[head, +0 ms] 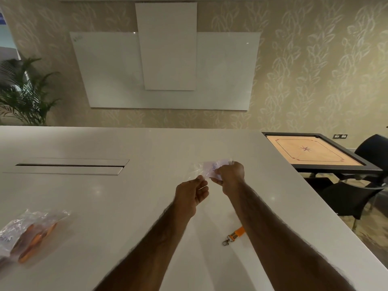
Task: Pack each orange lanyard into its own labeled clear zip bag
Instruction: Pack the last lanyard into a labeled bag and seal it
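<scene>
Orange lanyard [238, 231] lies near right, half under the forearm — limp strap, easiest lifted by its metal clip [226, 241]. Farther off, left hand [192, 192] and right hand [230, 175] pinch the clear bag [210, 168] — light, slippery film.

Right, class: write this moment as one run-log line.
left hand: pinches bag | right hand: grips bag | lanyard: loose on table | packed bags: table's left
</scene>
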Demonstrator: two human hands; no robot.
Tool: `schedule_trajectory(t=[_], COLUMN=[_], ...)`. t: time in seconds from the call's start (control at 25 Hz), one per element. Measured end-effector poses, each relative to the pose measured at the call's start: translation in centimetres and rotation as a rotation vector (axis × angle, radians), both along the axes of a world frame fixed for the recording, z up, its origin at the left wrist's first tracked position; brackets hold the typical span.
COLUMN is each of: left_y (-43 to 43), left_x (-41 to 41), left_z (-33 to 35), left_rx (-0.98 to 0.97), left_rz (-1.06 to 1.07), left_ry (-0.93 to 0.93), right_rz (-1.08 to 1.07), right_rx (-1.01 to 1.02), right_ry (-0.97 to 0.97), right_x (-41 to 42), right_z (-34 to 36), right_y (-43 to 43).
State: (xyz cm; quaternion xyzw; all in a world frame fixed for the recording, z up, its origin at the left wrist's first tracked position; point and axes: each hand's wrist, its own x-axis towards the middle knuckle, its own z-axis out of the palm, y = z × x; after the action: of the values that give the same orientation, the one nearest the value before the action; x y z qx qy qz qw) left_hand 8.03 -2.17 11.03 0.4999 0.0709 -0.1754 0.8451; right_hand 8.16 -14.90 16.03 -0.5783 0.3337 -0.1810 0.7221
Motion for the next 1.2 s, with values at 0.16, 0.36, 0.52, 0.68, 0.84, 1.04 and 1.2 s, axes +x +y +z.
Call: schedule_trajectory(t=[0.16, 0.36, 0.52, 0.68, 0.84, 1.04, 1.2], left_y=[-0.8, -1.3, -0.4, 0.8, 1.2, 1.2, 1.7], left_x=[-0.1, -0.4, -0.5, -0.5, -0.9, -0.7, -0.9], left_z=[0.6, 1.4, 1.4, 0.9, 0.7, 0.6, 1.5], left_rx=[-0.058, -0.074, -0.028, 0.045, 0.097, 0.145, 0.343], left_rz=[0.043, -0.025, -0.105, -0.163, -0.286, -0.281, -0.353], left_ry=[0.068, 0.054, 0.021, 0.016, 0.026, -0.002, -0.045], right_rz=[-0.111, -0.014, 0.312, 0.395, 0.38, 0.476, 0.341], right_rx=[0.03, 0.015, 0.108, 0.07, 0.021, -0.269, -0.283], right_ry=[-0.075, -0.08, 0.05, 0.129, 0.12, 0.055, -0.045], right_x=[0.2, -0.2, -1.5, -2.1, -1.7, -1.7, -1.3], right_z=[-0.9, -0.7, 0.5, 1.2, 1.4, 1.5, 1.5], right_y=[1.1, 1.9, 0.4, -1.8, -2.3, -1.4, -0.9])
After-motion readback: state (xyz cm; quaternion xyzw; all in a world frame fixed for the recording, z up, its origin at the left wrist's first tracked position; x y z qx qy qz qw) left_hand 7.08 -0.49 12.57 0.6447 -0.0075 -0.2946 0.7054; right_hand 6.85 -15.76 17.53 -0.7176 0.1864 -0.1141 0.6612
